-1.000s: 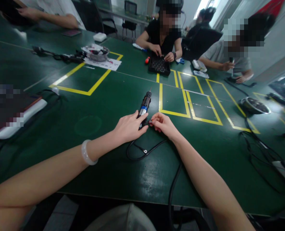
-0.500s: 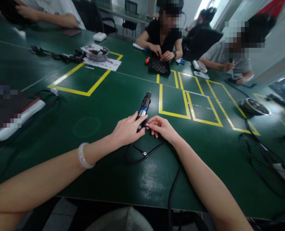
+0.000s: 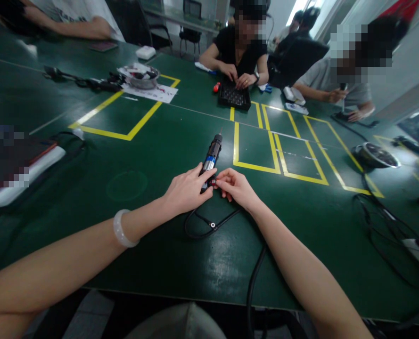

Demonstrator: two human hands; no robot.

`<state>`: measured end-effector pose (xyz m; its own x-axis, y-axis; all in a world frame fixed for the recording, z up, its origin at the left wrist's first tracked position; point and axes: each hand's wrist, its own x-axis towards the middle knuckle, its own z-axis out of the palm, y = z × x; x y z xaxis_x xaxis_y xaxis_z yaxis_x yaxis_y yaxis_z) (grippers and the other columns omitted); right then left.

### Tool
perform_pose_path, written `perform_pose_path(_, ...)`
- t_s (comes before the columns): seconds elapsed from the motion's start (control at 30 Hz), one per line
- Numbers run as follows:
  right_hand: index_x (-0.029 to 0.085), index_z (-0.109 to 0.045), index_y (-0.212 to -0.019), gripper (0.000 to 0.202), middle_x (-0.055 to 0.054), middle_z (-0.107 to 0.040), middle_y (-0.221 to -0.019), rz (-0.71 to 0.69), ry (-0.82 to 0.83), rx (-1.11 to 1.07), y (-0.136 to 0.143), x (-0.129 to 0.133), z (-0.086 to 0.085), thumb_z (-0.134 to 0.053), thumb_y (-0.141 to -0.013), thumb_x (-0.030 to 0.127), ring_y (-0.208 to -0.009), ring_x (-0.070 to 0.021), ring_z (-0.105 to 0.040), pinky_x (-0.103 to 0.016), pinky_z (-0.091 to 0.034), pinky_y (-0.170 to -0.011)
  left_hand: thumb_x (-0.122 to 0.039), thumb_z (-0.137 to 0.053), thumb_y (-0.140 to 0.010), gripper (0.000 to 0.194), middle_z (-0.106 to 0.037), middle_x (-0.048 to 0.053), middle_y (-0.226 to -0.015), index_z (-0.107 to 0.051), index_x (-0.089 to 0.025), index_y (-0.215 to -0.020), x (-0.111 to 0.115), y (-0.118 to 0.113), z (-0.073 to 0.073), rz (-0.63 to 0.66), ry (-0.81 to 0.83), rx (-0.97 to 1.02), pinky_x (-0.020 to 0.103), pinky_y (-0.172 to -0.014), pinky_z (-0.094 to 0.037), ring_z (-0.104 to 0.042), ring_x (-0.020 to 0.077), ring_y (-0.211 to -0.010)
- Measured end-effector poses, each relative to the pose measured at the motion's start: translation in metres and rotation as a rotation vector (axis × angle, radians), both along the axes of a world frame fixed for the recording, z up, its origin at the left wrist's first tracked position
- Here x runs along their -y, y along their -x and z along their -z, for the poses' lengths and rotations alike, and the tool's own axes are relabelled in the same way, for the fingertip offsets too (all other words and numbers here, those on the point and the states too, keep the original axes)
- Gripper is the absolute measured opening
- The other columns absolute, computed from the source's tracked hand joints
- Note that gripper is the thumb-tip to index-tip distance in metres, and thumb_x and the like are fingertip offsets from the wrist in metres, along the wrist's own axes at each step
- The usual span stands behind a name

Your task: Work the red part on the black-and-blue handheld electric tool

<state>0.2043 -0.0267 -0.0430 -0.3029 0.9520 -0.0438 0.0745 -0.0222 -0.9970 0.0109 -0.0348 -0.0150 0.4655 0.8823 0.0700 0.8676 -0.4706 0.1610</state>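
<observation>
On the table (image 3: 181, 268), the paper (image 3: 167, 95) is illegible; the left hand (image 3: 184, 190) grips the driver (image 3: 214, 148) lying there, and the right hand (image 3: 236, 186) pinches a small part (image 3: 214, 182) beside it, nearer than earlier.

Screwdriver (image 3: 213, 149): black body, blue band, silver section. Cable (image 3: 256, 270): plain black. Small ring (image 3: 212, 225) by the cable: silver-white, dark centre. Bracelet (image 3: 121, 228): milky white. Worktop (image 3: 170, 263): dark green, whitish glare patches, one faint lighter green circle. Tape (image 3: 257, 166): yellow, forming rectangle outlines. Tray (image 3: 234, 98): black with a repeating grid of pale spots. Bowl (image 3: 149, 84) on the left: silver, contents mixed black and white. Paper (image 3: 167, 94): white, dark print, red marks. Box (image 3: 145, 52): plain white. Co-workers: black top (image 3: 242, 52), grey top (image 3: 355, 92), white top (image 3: 78, 21) with dark lettering. Chair (image 3: 299, 59): black. Lap fabric (image 3: 179, 325): grey-green.
</observation>
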Motion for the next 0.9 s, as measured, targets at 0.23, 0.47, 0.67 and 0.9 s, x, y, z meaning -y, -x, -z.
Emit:
perform_pose_path(0.23, 0.018, -0.053, -0.091, 0.034, 0.002, -0.064, -0.072, -0.003, -0.008, 0.046, 0.0003, 0.0012, -0.0009, -0.072, -0.079, 0.043, -0.047, -0.0065, -0.051, -0.016, -0.036, -0.034, -0.042, -0.044, -0.097, 0.057, -0.043, 0.014, -0.154, -0.044, -0.03, -0.152, 0.0009, -0.0008, -0.001, -0.011, 0.011, 0.017, 0.044, -0.099, -0.05, -0.058, 0.0321, -0.126)
perform_pose_path(0.47, 0.018, -0.054, -0.09, 0.031, 0.002, -0.064, -0.072, 0.008, -0.012, 0.066, 0.0011, 0.0019, -0.0036, -0.071, -0.079, 0.042, -0.047, -0.007, -0.051, -0.016, -0.036, -0.034, -0.043, -0.044, -0.097, 0.058, -0.04, 0.013, -0.156, -0.044, -0.029, -0.153, 0.0008, -0.0011, -0.0022, -0.016, 0.044, 0.033, 0.044, -0.099, -0.05, -0.057, 0.0332, -0.128)
perform_pose_path(0.67, 0.017, -0.055, -0.089, 0.031, 0.001, -0.065, -0.07, 0.025, -0.016, 0.096, 0.0025, 0.0015, -0.0018, -0.071, -0.079, 0.042, -0.047, -0.0068, -0.051, -0.017, -0.035, -0.036, -0.042, -0.045, -0.096, 0.057, -0.039, 0.014, -0.157, -0.044, -0.03, -0.153, 0.0005, -0.001, -0.0013, -0.014, 0.042, 0.033, 0.045, -0.099, -0.05, -0.058, 0.0336, -0.126)
perform_pose_path(0.9, 0.018, -0.055, -0.087, 0.029, 0.005, -0.056, -0.063, 0.068, -0.062, 0.158, 0.0068, 0.0022, -0.0012, -0.071, -0.078, 0.04, -0.049, -0.0075, -0.05, -0.018, -0.035, -0.04, -0.042, -0.043, -0.097, 0.057, -0.038, 0.015, -0.157, -0.043, -0.029, -0.153, 0.0007, -0.0021, -0.0025, -0.014, 0.047, 0.02, 0.045, -0.097, -0.051, -0.057, 0.0339, -0.127)
